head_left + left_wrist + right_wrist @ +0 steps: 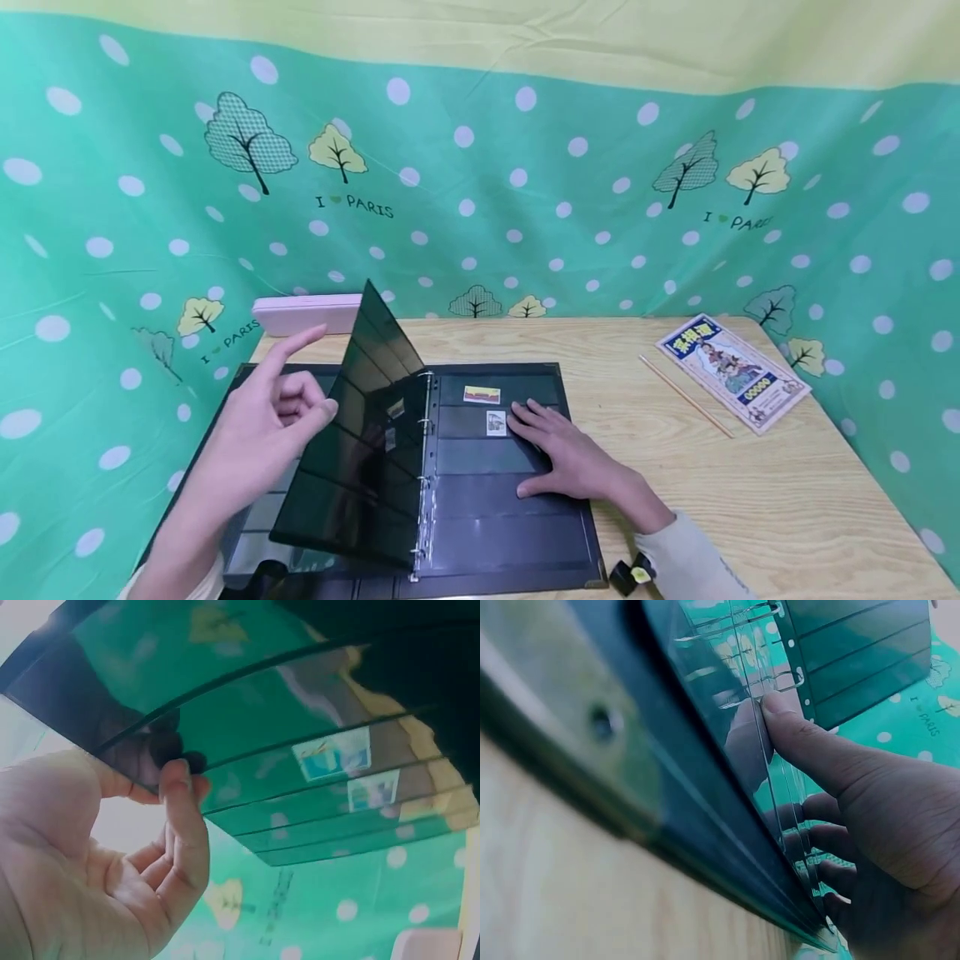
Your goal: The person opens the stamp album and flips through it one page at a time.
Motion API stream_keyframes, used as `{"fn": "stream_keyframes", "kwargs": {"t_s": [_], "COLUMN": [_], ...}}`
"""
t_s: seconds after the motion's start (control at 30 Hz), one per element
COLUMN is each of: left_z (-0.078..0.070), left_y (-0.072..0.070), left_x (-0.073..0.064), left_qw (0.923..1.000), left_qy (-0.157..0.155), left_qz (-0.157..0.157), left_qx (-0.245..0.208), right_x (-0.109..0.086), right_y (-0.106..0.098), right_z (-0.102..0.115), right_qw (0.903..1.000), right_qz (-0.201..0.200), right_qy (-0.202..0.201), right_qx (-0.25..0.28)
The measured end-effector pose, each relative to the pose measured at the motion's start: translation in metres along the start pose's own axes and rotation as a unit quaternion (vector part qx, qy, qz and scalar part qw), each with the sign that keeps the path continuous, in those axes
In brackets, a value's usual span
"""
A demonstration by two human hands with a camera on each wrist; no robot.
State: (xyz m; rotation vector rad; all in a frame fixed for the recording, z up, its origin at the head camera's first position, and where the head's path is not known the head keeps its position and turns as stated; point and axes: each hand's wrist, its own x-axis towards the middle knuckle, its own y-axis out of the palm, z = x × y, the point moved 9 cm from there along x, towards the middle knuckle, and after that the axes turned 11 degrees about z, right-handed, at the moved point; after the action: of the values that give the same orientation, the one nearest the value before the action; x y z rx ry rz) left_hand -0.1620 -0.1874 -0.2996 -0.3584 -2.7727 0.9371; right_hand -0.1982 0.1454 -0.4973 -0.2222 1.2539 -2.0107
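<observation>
A black stamp album (517, 546) lies spread on the table, its pages on metal rings. One dark page (367, 442) stands tilted above the left side. My left hand (258, 425) pinches its outer edge; in the left wrist view the thumb passes behind the page and a fingertip (178, 776) lies against its near face. My right hand (573, 458) rests, fingers spread, on the right-hand page (487, 492). Near its fingertips sit a yellow-and-red stamp (482, 394) and a grey-and-white stamp (496, 423) in separate strips. The right thumb (784, 720) touches the page's clear surface.
A pink case (307, 312) stands at the back left, partly behind the raised page. At the back right lie an illustrated booklet (735, 371) and a thin wooden stick (686, 396). A polka-dot curtain (517, 179) hangs behind the wooden table (787, 508).
</observation>
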Motion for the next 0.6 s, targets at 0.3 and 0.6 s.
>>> {"fn": "stream_keyframes", "kwargs": {"t_s": [0.3,0.6], "left_z": [0.045,0.102], "left_y": [-0.025,-0.038], "left_x": [-0.023,-0.045], "left_qw": [0.9998,0.9935], "left_qy": [-0.007,-0.084], "left_qz": [0.013,0.029], "left_qx": [0.017,0.072], "right_x": [-0.001,0.0], "right_y": [0.001,0.0], "right_z": [0.001,0.001], "right_qw": [1.0,1.0], "right_qz": [0.0,-0.001], "right_qy": [0.002,0.0], "right_qx": [0.007,0.0]}}
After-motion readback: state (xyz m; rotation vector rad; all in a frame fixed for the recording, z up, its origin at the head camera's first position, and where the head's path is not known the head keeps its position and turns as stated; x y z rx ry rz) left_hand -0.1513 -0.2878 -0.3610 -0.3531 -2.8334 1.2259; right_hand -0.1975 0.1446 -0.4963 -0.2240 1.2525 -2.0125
